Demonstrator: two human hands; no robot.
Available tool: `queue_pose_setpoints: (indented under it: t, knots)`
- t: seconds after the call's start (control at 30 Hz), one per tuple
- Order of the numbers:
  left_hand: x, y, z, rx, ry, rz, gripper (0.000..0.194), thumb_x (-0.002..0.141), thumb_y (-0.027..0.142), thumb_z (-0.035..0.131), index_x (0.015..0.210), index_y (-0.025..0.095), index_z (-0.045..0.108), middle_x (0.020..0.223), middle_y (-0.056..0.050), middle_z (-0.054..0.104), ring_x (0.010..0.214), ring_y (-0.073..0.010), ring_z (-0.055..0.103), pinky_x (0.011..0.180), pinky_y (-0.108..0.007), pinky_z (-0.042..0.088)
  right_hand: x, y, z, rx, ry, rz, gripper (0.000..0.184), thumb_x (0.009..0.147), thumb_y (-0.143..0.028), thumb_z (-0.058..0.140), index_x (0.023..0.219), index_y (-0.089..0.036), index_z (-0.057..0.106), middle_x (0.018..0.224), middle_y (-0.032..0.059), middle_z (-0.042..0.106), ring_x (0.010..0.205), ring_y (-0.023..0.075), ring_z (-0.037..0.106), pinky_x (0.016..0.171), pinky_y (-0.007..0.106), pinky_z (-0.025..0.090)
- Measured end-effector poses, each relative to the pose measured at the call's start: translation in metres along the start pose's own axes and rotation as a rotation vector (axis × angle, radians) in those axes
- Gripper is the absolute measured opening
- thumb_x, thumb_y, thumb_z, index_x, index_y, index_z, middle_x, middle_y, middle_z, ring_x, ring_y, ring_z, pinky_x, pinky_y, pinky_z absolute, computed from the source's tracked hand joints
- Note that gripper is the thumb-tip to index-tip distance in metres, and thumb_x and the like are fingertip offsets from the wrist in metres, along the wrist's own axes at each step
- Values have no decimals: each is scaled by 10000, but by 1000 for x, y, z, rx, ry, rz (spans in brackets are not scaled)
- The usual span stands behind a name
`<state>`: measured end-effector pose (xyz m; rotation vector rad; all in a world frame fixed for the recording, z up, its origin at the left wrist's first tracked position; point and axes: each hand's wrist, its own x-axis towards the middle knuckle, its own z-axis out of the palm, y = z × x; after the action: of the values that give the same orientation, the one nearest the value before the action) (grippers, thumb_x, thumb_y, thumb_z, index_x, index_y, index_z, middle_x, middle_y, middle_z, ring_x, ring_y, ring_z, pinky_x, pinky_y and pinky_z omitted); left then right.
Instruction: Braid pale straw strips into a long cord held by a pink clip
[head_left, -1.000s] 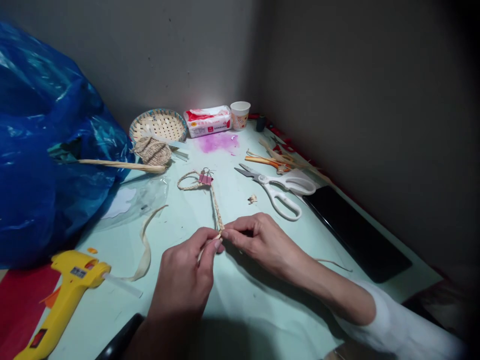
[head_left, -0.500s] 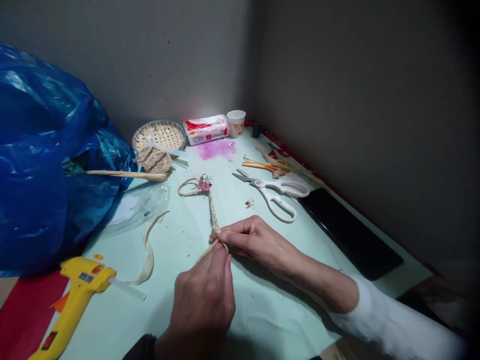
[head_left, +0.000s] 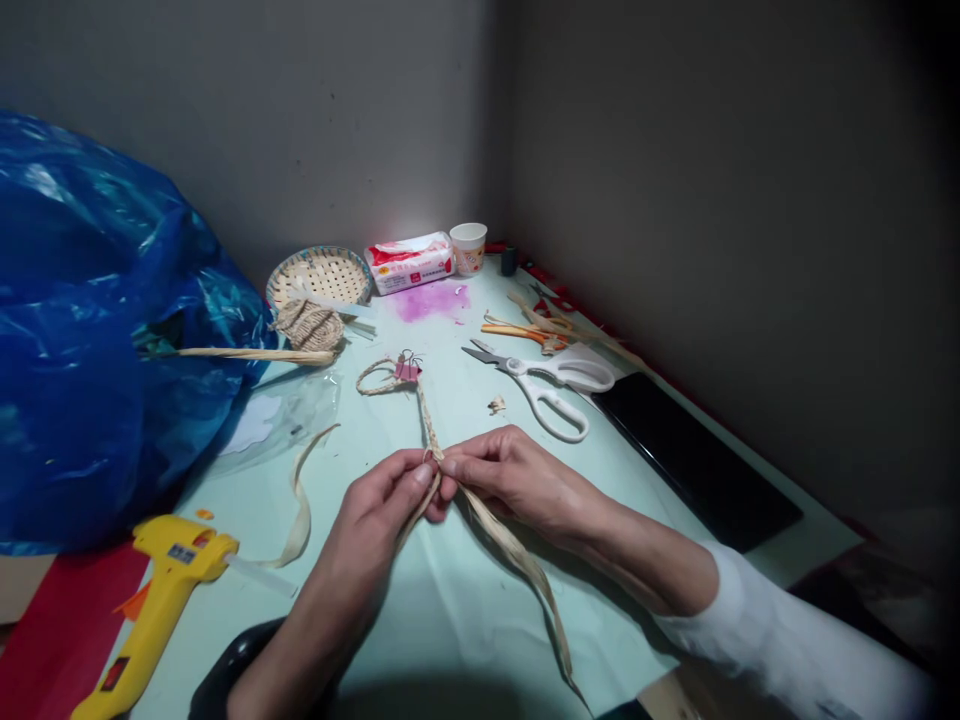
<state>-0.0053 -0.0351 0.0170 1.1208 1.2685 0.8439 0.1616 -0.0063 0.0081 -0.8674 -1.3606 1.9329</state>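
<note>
A thin straw-coloured braid (head_left: 426,420) runs across the table toward me from a pink binder clip (head_left: 408,371), which grips it beside a braided loop (head_left: 373,378). At the near end of the braid, my left hand (head_left: 394,495) pinches it between thumb and fingers, with a loose strand trailing below. My right hand (head_left: 510,475) closes on the same spot from the other side, its fingertips almost touching the left ones. From under it a wide flat fibre strand (head_left: 517,550) hangs down toward the table's near edge. The exact crossing of strands is partly hidden by fingertips.
White-handled scissors (head_left: 544,380) lie open beyond my right hand, near a black phone-like slab (head_left: 697,460). On the left are a yellow glue gun (head_left: 161,600) and a blue plastic bag (head_left: 112,350). A woven basket (head_left: 322,275), tissue pack (head_left: 411,262) and paper cup (head_left: 469,248) stand behind.
My left hand dipped toward me with a strand, then returned to the braid's end. The wide strand now lies out to the right below my right hand, which stays pinched. The view shifted slightly.
</note>
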Motion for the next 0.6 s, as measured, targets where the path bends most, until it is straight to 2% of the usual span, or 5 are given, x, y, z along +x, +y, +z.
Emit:
queue_pose_setpoints:
  t: [0.03,0.1,0.2,0.37,0.6]
  knots:
    - [3,-1,2,-111,-57,-40,148,839,321,593,850,174,591,732,-5,590,618,-125,552,595,-240,440,0,1,-1,-2,-37,-19,312,923,-245,446,711,-126,643,625,16,616,588,109,528,611,232,389]
    - [7,-4,8,-240,-72,-116,156,828,299,601,790,169,523,656,42,500,450,-45,387,425,-169,289,0,4,-2,-76,-51,-36,304,925,-235,427,759,-115,651,667,33,640,648,130,563,641,243,401]
    - [8,-5,14,-267,-33,-180,160,835,282,587,793,170,480,607,77,432,419,-12,164,389,-157,88,-4,4,-2,-353,38,-88,264,916,-222,447,822,-118,670,735,32,661,683,135,555,646,241,383]
    - [5,-7,19,-234,-27,-136,156,872,321,546,942,196,485,502,137,217,429,-50,101,379,-170,100,-13,2,6,-872,163,-185,268,956,-224,400,833,-152,627,710,19,638,600,111,498,594,241,318]
    - [4,-13,18,-39,48,-121,222,850,371,577,756,188,492,492,121,267,409,-42,175,377,-186,147,-23,6,10,-1381,245,-166,193,940,-232,443,805,-167,564,736,25,600,533,115,409,529,281,193]
